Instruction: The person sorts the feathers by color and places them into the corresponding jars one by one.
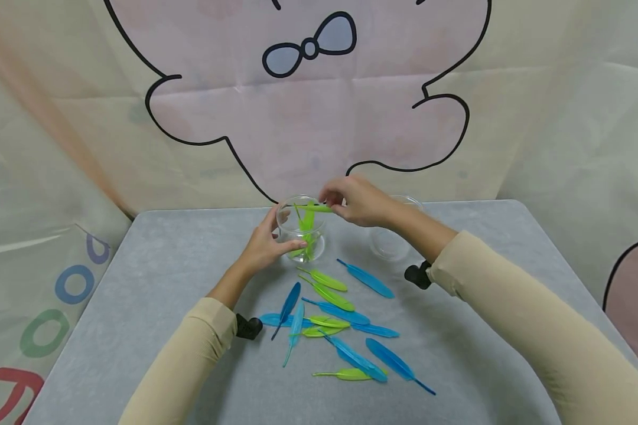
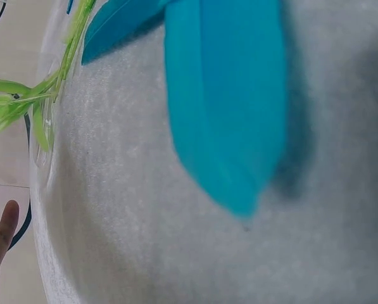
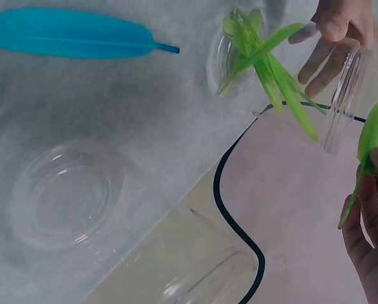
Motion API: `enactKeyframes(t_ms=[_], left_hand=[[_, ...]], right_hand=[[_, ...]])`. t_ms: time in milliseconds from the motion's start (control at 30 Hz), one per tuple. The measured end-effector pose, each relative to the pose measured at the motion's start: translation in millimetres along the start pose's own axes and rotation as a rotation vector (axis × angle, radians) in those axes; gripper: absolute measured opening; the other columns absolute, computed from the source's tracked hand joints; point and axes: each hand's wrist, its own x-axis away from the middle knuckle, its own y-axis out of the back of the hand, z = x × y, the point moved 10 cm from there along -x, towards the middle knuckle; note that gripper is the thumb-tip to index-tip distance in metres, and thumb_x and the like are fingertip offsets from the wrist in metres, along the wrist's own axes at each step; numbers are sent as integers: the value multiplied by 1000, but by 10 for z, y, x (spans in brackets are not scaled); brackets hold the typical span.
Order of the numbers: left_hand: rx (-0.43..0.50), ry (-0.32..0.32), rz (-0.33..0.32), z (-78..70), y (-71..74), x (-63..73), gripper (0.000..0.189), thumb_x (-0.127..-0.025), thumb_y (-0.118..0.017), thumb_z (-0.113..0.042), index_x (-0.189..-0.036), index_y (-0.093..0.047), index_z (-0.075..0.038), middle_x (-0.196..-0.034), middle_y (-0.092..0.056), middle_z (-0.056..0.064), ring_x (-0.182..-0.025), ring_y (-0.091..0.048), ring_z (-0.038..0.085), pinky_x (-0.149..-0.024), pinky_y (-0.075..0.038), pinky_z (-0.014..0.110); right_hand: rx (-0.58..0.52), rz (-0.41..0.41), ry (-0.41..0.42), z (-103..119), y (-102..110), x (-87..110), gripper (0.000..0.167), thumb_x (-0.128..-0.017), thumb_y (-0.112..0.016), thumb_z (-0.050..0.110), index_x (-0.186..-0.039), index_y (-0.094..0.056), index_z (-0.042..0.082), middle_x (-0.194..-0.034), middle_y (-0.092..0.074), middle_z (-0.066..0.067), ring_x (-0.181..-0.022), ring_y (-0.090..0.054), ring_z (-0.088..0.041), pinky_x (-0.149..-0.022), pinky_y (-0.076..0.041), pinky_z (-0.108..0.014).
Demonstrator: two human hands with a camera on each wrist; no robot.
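Observation:
My left hand (image 1: 266, 245) holds a clear plastic jar (image 1: 319, 242) by its side, the thumb across the front. Several green feathers (image 1: 307, 227) stand inside this jar; they also show in the right wrist view. Above the jar's rim, my right hand (image 1: 358, 200) pinches another green feather (image 3: 372, 130) between thumb and fingers. Its length lies across the mouth of the jar in the head view. Only a little of the left hand (image 2: 0, 237) shows at the edge of the left wrist view.
A second clear jar (image 1: 389, 248) stands to the right, partly behind my right forearm. Blue feathers (image 1: 367, 278) and green feathers (image 1: 329, 295) lie loose on the grey table (image 1: 170, 260) between my arms. A printed cloth (image 1: 383, 130) hangs behind the table's back edge.

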Motion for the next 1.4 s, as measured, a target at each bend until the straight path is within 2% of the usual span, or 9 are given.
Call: enactKeyframes(t_ms=[367, 567, 1000, 1167, 1400], left_hand=[[7, 4, 5, 6, -1, 4, 100, -82, -84, -30, -159, -20, -21, -152, -43, 11, -144, -34, 33, -111, -32, 59], [8, -4, 9, -7, 2, 6, 99, -83, -83, -30, -159, -21, -21, -154, -40, 15, -144, -33, 33, -111, -31, 59], [19, -14, 12, 19, -2, 0, 96, -83, -83, -29, -158, -23, -22, -154, -38, 19, -143, -34, 37, -111, -32, 60], [13, -3, 14, 19, -1, 0, 96, -83, -83, -31, -158, -22, -23, -156, -37, 16, -143, -33, 38, -110, -33, 61], [24, 8, 13, 17, 4, -3, 100, -82, -84, -27, -159, -21, -20, -156, -36, 19, -144, -31, 39, -111, -29, 63]], right_hand=[[6, 51, -14, 63, -166, -121, 22, -93, -61, -5, -111, -71, -1, -99, -71, -11, -89, -65, -21, -85, -54, -36], [9, 99, -31, 88, -269, -182, 26, -95, -54, -6, -114, -70, -1, -103, -70, -12, -93, -65, -21, -85, -53, -35], [-19, 91, -32, 144, -359, -292, 25, -95, -53, -6, -111, -71, 0, -102, -72, -12, -91, -65, -20, -83, -53, -33], [4, 101, -23, 150, -354, -293, 22, -96, -57, -1, -113, -70, 1, -102, -72, -12, -93, -65, -21, -85, -53, -34], [3, 48, -52, 69, -205, -236, 25, -96, -61, 4, -119, -68, 2, -108, -71, -13, -99, -66, -23, -89, -54, -37]])
